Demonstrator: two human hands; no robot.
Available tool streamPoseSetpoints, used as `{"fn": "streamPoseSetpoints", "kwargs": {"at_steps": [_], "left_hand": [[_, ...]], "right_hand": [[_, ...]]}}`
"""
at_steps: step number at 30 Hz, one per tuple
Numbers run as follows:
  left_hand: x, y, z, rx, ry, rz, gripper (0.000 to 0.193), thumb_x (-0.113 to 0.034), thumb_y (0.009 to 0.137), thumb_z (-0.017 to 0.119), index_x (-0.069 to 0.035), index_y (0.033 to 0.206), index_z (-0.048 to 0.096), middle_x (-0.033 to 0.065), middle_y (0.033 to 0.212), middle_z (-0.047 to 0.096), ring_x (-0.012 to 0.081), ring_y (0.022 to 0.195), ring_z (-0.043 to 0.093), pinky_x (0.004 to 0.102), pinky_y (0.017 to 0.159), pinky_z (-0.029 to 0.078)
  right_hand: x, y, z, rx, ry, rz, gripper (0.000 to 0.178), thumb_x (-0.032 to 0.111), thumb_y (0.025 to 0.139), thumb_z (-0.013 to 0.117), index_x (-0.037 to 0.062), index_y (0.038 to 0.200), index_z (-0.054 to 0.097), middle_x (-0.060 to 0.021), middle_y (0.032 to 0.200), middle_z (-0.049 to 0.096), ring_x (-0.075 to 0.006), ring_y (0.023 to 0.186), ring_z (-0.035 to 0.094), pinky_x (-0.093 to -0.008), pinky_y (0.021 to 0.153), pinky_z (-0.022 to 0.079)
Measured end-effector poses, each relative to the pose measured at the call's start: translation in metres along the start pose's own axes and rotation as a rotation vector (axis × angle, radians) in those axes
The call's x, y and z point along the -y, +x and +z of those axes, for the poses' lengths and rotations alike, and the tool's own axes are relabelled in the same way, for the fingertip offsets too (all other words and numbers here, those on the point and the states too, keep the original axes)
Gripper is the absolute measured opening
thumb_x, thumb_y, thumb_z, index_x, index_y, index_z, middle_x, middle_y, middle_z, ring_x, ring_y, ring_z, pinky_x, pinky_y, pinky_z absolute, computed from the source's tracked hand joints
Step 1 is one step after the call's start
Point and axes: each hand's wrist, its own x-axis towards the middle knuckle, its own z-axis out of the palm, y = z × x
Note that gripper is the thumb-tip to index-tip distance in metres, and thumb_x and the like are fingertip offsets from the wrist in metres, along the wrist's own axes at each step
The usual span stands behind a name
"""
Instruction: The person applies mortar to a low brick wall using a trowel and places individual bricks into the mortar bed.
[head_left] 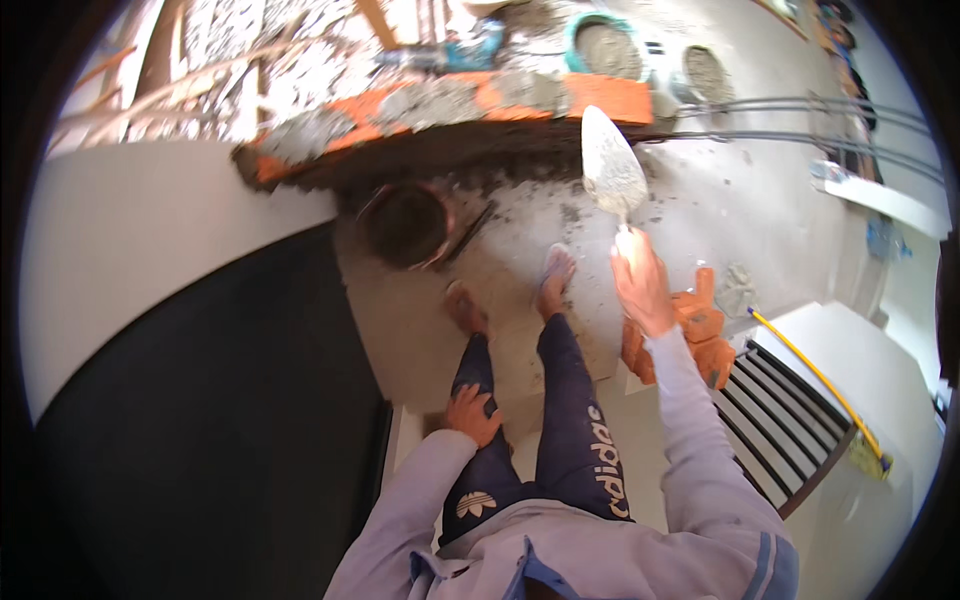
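Note:
My right hand [643,280] is closed round the handle of a trowel [612,165]. The trowel's pointed blade, smeared with pale mortar, points away from me, close to the right end of a low brick wall [605,98]. Grey mortar [430,102] lies in patches along the orange top of that wall. My left hand [472,414] lies on my left leg near the knee, fingers spread, with nothing in it. On the floor before my feet stands a round bucket [405,225], dark inside, with a dark bar [470,230] beside it.
Behind the wall are a teal tub [605,48] of mortar and a teal power tool [470,50]. Long conduits [800,103] run at the right. Orange bricks [705,325] are piled by my right arm, near a slatted dark frame [785,425] and a yellow pole [815,375].

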Motion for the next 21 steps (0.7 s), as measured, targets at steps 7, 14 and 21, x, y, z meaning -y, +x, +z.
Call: {"fn": "streamPoseSetpoints", "kwargs": {"at_steps": [7,14,21], "left_hand": [[0.010,-0.005,0.023,-0.048,0.021,0.055,0.035,-0.035,0.081,0.067,-0.013,0.109,0.067,0.0159,0.147,0.042,0.0383,0.142,0.026,0.0618,0.113,0.018],[0.009,-0.019,0.024,-0.118,-0.150,0.012,0.034,-0.027,0.084,0.067,-0.012,0.113,0.060,0.0171,0.152,0.032,0.0413,0.145,0.018,0.0670,0.111,0.013],[0.017,-0.023,0.017,-0.103,-0.125,-0.049,0.044,-0.030,0.085,0.064,-0.013,0.125,0.057,0.0178,0.154,0.029,0.0401,0.145,0.017,0.0660,0.112,0.012]], "right_hand": [[-0.001,0.040,0.205,0.712,-0.375,-0.208,0.019,0.015,0.088,0.049,0.0011,0.100,0.052,-0.0268,0.086,0.065,-0.0475,0.083,0.063,-0.0544,0.075,0.049],[-0.003,0.092,0.379,0.832,-0.497,-0.174,0.030,0.021,0.091,0.048,0.0014,0.106,0.065,-0.0224,0.103,0.068,-0.0373,0.102,0.065,-0.0466,0.086,0.052],[-0.039,0.043,0.397,1.001,0.258,0.049,0.039,0.024,0.078,0.070,0.0007,0.109,0.064,-0.0189,0.092,0.068,-0.0280,0.079,0.066,-0.0387,0.072,0.054]]}}
